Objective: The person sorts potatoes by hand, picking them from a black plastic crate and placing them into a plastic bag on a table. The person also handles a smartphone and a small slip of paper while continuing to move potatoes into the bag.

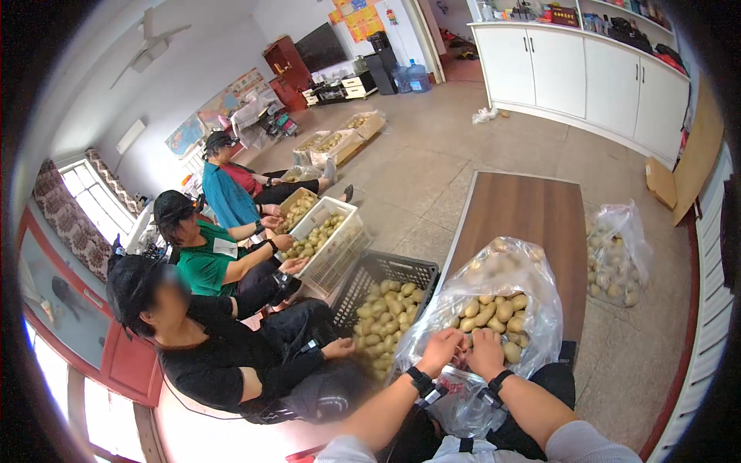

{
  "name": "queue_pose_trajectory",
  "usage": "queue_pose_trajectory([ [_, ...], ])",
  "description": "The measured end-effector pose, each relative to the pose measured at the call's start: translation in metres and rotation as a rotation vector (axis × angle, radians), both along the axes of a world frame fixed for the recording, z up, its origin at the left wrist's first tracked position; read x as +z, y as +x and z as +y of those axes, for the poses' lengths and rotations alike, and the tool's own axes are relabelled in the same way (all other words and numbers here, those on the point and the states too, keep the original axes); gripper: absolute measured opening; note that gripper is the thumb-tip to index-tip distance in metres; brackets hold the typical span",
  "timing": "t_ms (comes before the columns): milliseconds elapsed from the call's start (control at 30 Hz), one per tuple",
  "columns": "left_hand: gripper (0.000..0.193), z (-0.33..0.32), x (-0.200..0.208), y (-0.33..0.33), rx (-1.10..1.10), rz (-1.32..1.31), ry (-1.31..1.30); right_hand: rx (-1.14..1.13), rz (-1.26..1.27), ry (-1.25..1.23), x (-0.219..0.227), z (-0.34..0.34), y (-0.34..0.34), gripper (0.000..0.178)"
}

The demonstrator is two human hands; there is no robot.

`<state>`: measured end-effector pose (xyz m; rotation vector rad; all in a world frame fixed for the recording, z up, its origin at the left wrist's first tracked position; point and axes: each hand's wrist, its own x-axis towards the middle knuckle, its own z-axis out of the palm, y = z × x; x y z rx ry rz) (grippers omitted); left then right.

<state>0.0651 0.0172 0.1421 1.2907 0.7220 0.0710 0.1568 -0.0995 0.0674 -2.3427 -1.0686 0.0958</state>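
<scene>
A clear plastic bag (543, 287) of potatoes (494, 312) lies with its mouth wide on the near end of a brown table and hangs down toward my lap. My left hand (443, 350) and my right hand (485, 353) are close together at the bag's near side, beside the front potatoes. The fingers of both are curled inward and pressed together. What they pinch, if anything, is hidden behind the knuckles. Dark bands with small devices circle both wrists.
A black crate (427, 272) of potatoes stands left of the table (532, 202); a white crate (356, 218) is beyond it. Several people in caps sit along the left, reaching to crates. Another potato bag (616, 258) rests on the floor at right. White cabinets (552, 69) line the back.
</scene>
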Motion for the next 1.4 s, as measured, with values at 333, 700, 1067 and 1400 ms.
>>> queue_pose_trajectory([
  [333,0.022,0.005,0.02,-0.029,0.06,-0.053,-0.165,0.006,-0.015,0.039,0.002,-0.003,-0.008,0.036],
  [700,0.022,0.034,0.055,-0.057,0.147,-0.126,-0.172,-0.07,-0.187,0.038,-0.028,-0.019,-0.002,0.034],
  [1067,0.015,0.078,-0.02,-0.053,0.394,-0.184,-0.036,0.039,-0.204,-0.085,-0.043,-0.011,-0.001,0.048],
  [1400,0.02,0.068,-0.024,-0.058,0.432,-0.125,-0.037,0.061,-0.222,-0.097,-0.025,-0.005,-0.016,0.045],
])
